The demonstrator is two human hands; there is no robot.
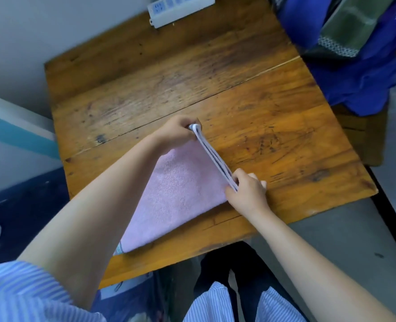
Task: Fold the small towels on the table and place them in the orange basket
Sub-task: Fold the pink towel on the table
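Item 1, worktop (250, 94): worn wooden boards with a seam running across; we see its near edge beneath our arms and its far edge against the wall, where a white power strip (180, 8) lies; a heap of blue and green cloth (355, 54) sits off the far right corner; no orange basket is in view, so we cannot say where the drop-off stands.

Item 2, pink towel (176, 196): already doubled, lying near the near edge left of centre, its lower corner close to the rim; the stacked hems are lifted taut between our two hands, the rest resting on the wood.

Item 3, left hand (177, 131): its grip is closed, pinching the far end of the hem stack.

Item 4, right hand (248, 189): its grip is closed likewise, pinching the near end of the same hems.

Risks, as we judge them: several layers held in each pinch, so one may slip free and spoil the alignment; uneven pull from either hand would skew the next fold; the lower corner, so near the rim, may drag over the edge and pull the towel off; rough boards may snag the pile.
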